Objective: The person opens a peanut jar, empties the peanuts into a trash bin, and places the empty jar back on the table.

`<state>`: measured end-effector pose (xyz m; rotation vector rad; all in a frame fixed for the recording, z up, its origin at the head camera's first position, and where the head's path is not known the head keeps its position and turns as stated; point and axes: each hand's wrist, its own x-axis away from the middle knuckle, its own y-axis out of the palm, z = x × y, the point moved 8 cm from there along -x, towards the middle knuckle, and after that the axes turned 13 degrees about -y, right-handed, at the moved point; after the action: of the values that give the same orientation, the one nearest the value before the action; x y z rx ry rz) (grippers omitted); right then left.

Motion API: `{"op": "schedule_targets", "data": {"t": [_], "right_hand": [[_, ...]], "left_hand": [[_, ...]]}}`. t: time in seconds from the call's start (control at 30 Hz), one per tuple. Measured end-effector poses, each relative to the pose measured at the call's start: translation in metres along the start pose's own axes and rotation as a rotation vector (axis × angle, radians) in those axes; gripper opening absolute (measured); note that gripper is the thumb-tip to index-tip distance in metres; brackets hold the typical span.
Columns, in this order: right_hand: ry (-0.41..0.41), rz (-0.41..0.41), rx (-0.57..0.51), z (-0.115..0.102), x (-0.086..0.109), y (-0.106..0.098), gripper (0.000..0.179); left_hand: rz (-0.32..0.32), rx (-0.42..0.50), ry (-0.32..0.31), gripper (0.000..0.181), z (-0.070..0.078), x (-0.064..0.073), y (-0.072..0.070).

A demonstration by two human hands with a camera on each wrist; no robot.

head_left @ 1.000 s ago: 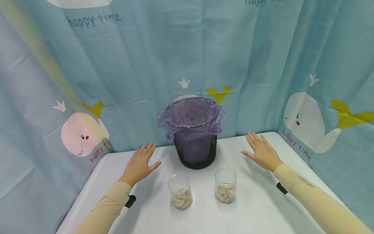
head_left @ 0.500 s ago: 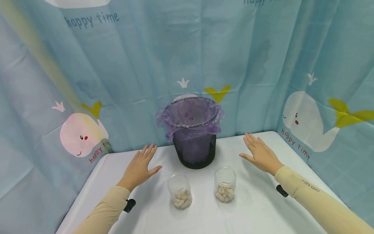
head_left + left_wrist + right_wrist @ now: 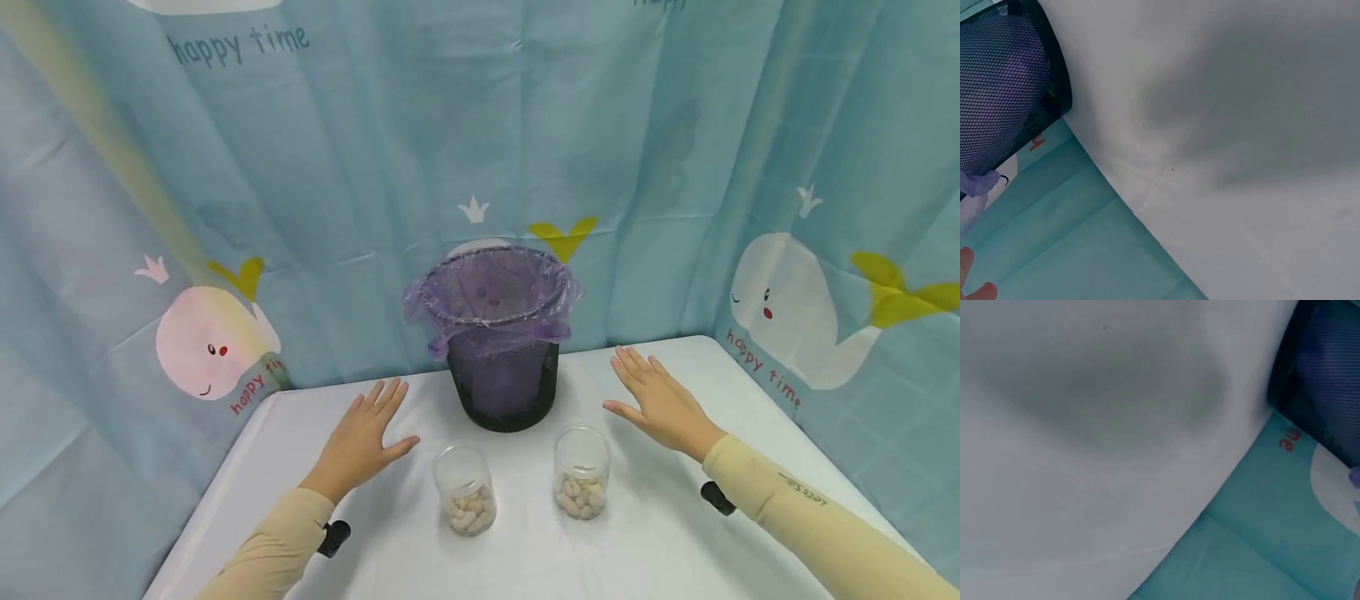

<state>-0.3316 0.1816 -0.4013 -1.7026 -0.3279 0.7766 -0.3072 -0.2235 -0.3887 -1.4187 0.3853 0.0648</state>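
Observation:
Two clear jars stand side by side on the white table, each partly filled with pale, nut-like pieces: the left jar (image 3: 465, 490) and the right jar (image 3: 582, 473). My left hand (image 3: 358, 437) hovers over the table to the left of the left jar, fingers straight and thumb spread, holding nothing. On the other side, my right hand (image 3: 660, 404) is likewise held out flat, up and to the right of the right jar, touching nothing. In the left wrist view only some fingertips (image 3: 979, 291) show at the lower left corner.
Behind the jars stands a black mesh bin (image 3: 504, 375) lined with a purple plastic bag (image 3: 487, 287). A blue curtain (image 3: 360, 167) printed with whales hangs along the back and sides of the white table (image 3: 525, 567).
My right hand has moved left, toward the bin and right jar. My left hand has shifted slightly to the right. The jars and bin stay in place.

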Motion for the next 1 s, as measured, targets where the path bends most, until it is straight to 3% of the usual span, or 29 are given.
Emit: {"op": "schedule_targets", "data": {"t": [0.5,0.73,1.0], "right_hand": [[-0.035,0.02,-0.017,-0.02,-0.003,-0.01,0.081],[-0.099,0.055,-0.015,-0.04,-0.009,-0.019,0.078],[-0.137,0.051,-0.021,-0.061,-0.013,-0.019,0.079]], "left_hand": [[0.025,-0.031,0.057,0.089,0.012,0.011,-0.008],[0.043,-0.041,0.093,0.088,0.016,0.021,-0.009],[0.003,-0.026,0.097,0.09,0.017,0.033,-0.006]]}}
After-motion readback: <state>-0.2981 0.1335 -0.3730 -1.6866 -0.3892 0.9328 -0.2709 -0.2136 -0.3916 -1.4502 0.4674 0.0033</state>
